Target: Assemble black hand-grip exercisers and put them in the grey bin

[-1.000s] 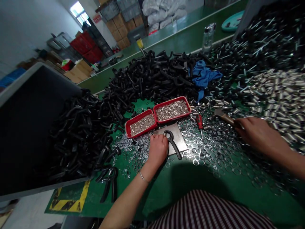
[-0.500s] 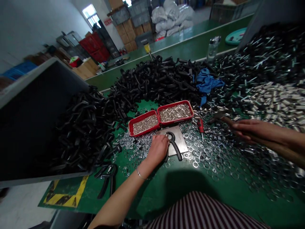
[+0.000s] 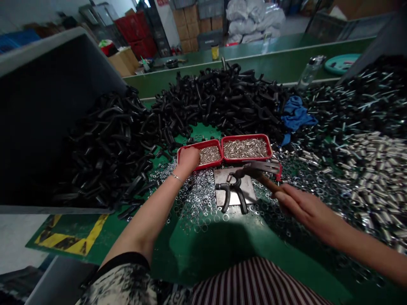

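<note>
My left hand [image 3: 188, 159] is over the left end of the left red tray [image 3: 207, 166], its fingertips hidden among the small metal pieces. My right hand [image 3: 294, 201] is wrapped round the wooden handle of a hammer [image 3: 269, 183], whose head hangs just above the metal plate [image 3: 251, 195]. On the plate lies a black two-legged plastic part [image 3: 241, 197] with a small metal cylinder [image 3: 229, 178] near its top. The right red tray [image 3: 246, 159] holds small metal pins and touches the left one.
Black parts [image 3: 219, 99] are heaped behind the trays and by the grey bin [image 3: 104, 76]. Loose rings [image 3: 197, 203] lie around the plate. Metal cylinders [image 3: 365, 169] and a blue cloth [image 3: 297, 115] are to the right. A bottle [image 3: 309, 73] stands farther back.
My left hand has left the black part at the plate and moved up and left to the left tray. My right hand has brought the hammer left, over the plate. The view has shifted.
</note>
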Motion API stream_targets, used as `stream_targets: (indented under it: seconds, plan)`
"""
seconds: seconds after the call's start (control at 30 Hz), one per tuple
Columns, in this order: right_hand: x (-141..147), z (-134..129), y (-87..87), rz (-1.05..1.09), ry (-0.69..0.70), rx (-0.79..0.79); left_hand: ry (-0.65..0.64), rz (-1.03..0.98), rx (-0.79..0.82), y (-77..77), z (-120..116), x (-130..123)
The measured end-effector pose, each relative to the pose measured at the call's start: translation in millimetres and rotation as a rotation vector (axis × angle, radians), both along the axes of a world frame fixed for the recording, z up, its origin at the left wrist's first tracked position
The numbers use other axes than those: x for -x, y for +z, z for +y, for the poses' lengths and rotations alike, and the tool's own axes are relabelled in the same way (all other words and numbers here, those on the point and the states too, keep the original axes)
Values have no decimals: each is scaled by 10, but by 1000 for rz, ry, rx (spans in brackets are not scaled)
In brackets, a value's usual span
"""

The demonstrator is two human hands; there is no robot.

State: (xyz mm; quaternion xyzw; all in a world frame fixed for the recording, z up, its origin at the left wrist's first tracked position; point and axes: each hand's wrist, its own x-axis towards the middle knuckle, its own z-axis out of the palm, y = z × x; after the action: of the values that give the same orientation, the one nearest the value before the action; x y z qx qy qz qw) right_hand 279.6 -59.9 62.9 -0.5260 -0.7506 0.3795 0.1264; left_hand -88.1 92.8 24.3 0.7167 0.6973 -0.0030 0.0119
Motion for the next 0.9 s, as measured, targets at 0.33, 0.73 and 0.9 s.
stream_targets:
  seconds: [0.33, 0.73, 0.9]
  plan:
    - [307, 253, -122, -101, 141, -41, -54, -196, -315, -118, -227, 59]
    - [136, 178, -325, 399, -248, 414, -281, -665, -76, -192, -779, -848]
    - [104, 35, -527, 562, -395, 541, -270, -668, -29, -266, -637, -903]
